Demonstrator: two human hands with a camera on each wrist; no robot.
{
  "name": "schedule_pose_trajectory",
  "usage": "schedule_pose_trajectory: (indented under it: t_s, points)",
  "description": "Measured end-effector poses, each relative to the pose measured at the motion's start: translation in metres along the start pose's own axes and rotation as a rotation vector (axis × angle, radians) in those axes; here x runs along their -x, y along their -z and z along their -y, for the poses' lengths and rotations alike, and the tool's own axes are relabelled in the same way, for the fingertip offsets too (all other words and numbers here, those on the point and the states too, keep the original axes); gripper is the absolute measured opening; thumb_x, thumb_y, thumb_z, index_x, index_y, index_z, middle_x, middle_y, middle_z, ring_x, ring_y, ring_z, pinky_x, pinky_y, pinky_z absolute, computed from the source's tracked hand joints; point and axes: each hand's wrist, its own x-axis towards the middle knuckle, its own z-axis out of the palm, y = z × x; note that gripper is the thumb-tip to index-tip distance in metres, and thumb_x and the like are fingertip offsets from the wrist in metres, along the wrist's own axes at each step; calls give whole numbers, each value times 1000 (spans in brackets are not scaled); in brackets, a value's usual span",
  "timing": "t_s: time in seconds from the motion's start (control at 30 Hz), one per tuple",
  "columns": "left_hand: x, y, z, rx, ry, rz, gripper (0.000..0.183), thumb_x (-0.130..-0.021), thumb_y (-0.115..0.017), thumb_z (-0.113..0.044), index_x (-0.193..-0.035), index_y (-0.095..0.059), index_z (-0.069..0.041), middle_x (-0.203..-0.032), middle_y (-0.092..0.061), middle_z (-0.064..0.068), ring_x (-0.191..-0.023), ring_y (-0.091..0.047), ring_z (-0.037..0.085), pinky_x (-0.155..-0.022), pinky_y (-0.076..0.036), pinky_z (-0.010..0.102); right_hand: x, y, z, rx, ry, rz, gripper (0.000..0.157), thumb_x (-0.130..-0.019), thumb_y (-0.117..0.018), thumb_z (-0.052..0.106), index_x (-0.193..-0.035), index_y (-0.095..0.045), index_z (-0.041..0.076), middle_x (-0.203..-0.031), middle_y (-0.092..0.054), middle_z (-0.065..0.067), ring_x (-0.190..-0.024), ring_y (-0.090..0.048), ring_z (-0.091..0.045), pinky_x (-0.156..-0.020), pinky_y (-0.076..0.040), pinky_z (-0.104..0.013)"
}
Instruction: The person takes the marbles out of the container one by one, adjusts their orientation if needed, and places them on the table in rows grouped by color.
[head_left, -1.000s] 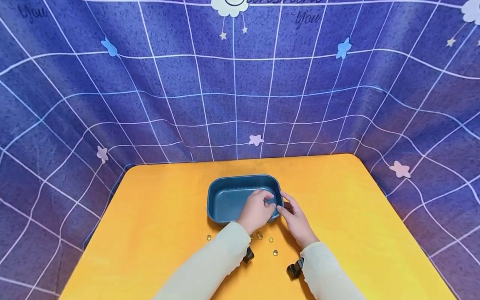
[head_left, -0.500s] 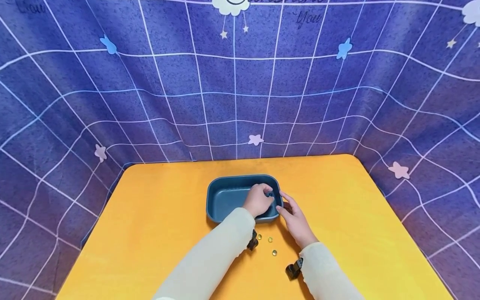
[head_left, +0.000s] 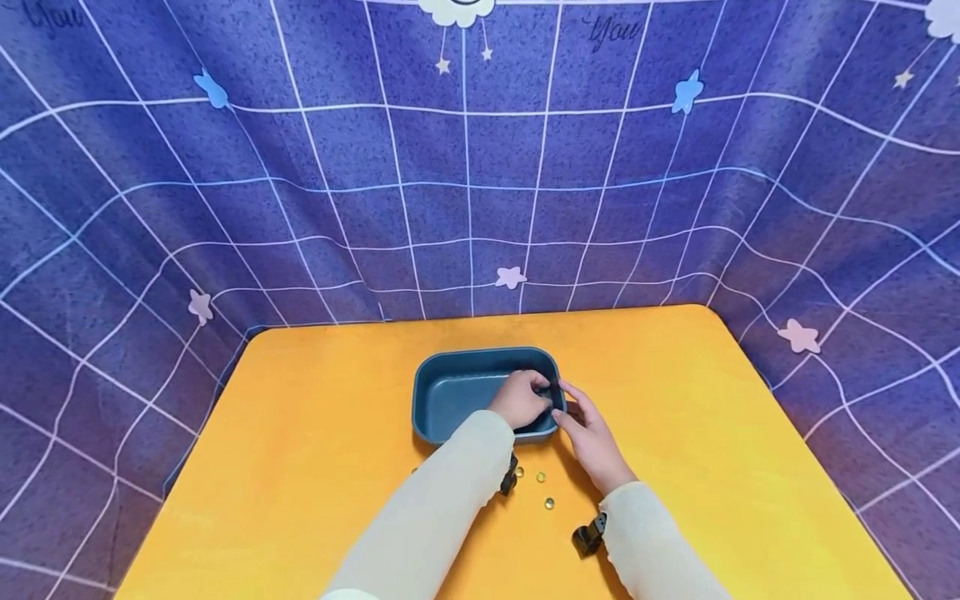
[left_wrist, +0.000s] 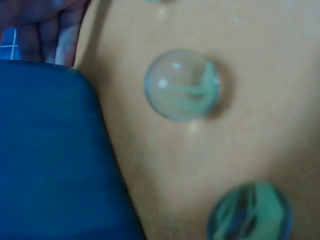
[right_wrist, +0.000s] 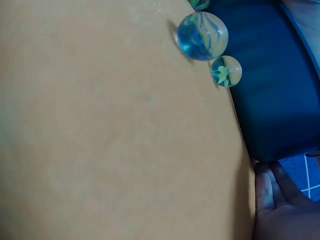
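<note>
A dark blue plastic tub with rounded corners stands on the table. My left hand reaches into its right end, thumb and fingers curved toward each other; the fingertips are low beside the end wall, and whether they pinch anything is hidden. My right hand grips the tub's right end from outside, with the thumb at the rim. In the right wrist view, fingers of that hand lie against the tub's outer wall. Glass marbles lie on the table before the tub, including a clear-and-green marble and a blue-swirled marble.
The yellow table reaches back to a blue gridded cloth, which also hangs at both sides. A marble lies between my forearms. Black wrist cameras hang below the sleeves, above the tabletop.
My left hand has moved forward and slightly right, deeper into the tub's right end. Its sleeve now covers part of the marble row. The right hand and the tub stay put.
</note>
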Motion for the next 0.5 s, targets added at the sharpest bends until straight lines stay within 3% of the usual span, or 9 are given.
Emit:
schedule_pose_trajectory:
  t_s: [0.23,0.37,0.5]
  points:
    - [1,-4,0,-161,-18,15,7,-90,-76,-14,-96,-75,-14,-93,-68,-3,-91,-64,15,-85,-53,33,0,0,-1,-5,2,-8,52,-105,-61,20,-154,-47,29,-139,-59,-15,-127,-54,-29,-105,-39,-44]
    - [1,-4,1,-177,-31,30,8,-89,-73,-9,-88,-72,-17,-84,-67,-8,-82,-62,12,-80,-53,30,-1,-1,-1,-4,-2,-10,52,-105,-61,19,-154,-47,29,-140,-58,-15,-128,-53,-30,-106,-39,-45]
    - [0,-3,0,-177,-28,41,8,-89,-72,-9,-88,-72,-17,-84,-67,-9,-83,-63,11,-81,-53,29,-2,0,-1,-4,-4,-11,52,-105,-61,20,-154,-47,29,-140,-58,-15,-128,-53,-30,-107,-38,-46]
